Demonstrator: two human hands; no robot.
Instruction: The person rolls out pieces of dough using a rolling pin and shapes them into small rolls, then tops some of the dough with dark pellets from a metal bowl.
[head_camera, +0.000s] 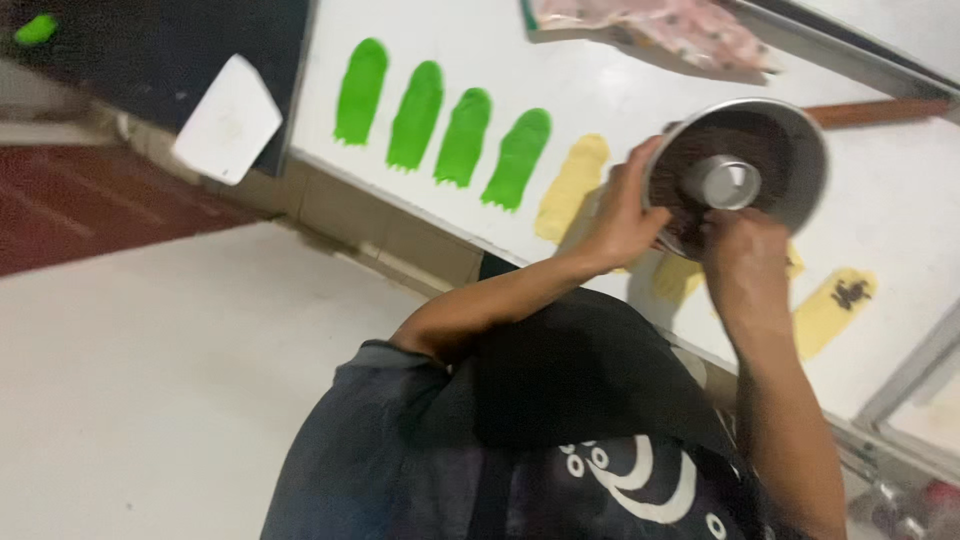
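Flanking 1 metal bowl (780, 135): 2 hands, left hand (628, 212), right hand (745, 262), beside 4 green strips (441, 126).

The bowl (790, 150) is shiny metal, with a dull dark, crumbly filling; the cup (727, 180) inside is brushed metal; the table (900, 220) is smooth, slightly glossy white; the green strips (440, 125) and yellow strips (570, 185) look soft, matt dough; the scraper (228, 120) is matt white plastic.

1 head camera looks steeply down (tilted), close over the worktable (900, 230).
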